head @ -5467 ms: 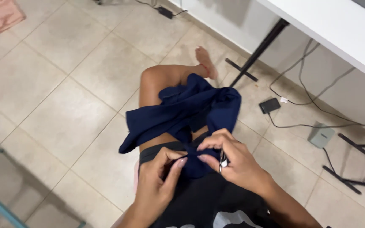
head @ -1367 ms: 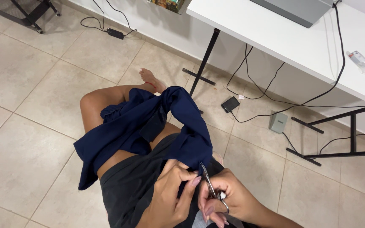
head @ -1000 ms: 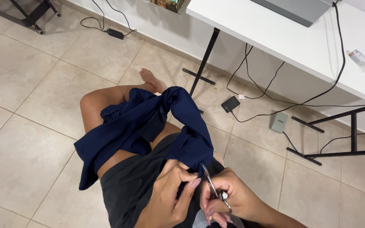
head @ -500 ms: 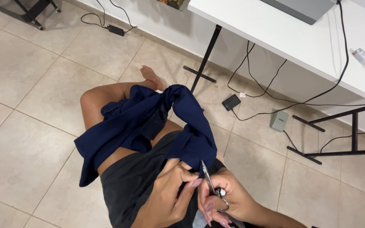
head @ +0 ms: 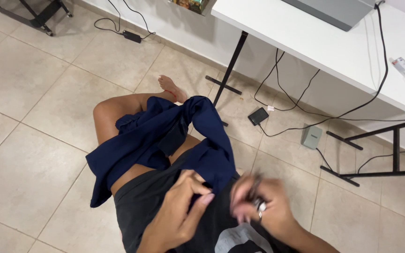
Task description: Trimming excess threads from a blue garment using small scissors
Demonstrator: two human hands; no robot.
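Note:
A dark navy garment (head: 160, 136) is draped over my bent left leg and lap while I sit on the tiled floor in black shorts (head: 146, 206). My left hand (head: 181, 213) pinches the near edge of the navy cloth between thumb and fingers. My right hand (head: 258, 208), blurred with motion, sits just right of the cloth and grips small metal scissors (head: 254, 187), blades pointing up and away. A ring shows on one finger of that hand. The scissors are apart from the fabric.
A white desk (head: 333, 47) on black legs (head: 228, 72) stands ahead and to the right, with cables hanging down. A black power brick (head: 258, 115) and a grey box (head: 311, 136) lie on the floor beyond my knee. A small bottle (head: 402, 65) rests on the desk.
My right hand has pulled the scissors back from the cloth edge and shifted right, now blurred. My left hand keeps its pinch on the navy fabric.

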